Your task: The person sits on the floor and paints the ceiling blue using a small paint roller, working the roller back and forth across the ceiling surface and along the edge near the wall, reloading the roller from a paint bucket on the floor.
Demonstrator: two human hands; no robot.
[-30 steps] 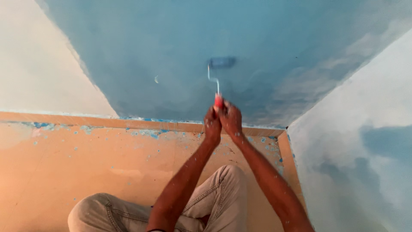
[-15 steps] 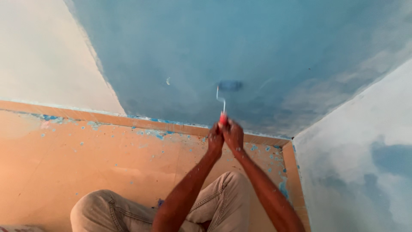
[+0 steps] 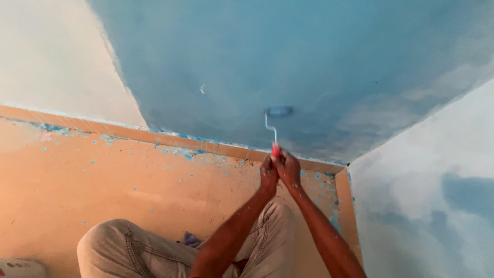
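The left hand (image 3: 268, 174) is wrapped tight around the red grip of a small paint roller (image 3: 278, 111), and just beside it the right hand (image 3: 288, 170) closes over the same grip, the two touching; the roller's thin bent wire frame rises from the hands to a short sleeve, wet with blue, pressed flat against the blue wall (image 3: 267, 62). It looks a light tool, stiff in the grip but springy in the wire, likely slick where paint has run; the red handle is the sound place to hold it.

To the left a cream wall (image 3: 51, 62) meets the blue one at a slanting edge; below runs an orange skirting band (image 3: 92, 123) and an orange floor (image 3: 103, 180) speckled with blue drips; the person's bent knee in beige trousers (image 3: 128, 247) sits low; at right a pale wall (image 3: 437, 195) shows patchy blue.
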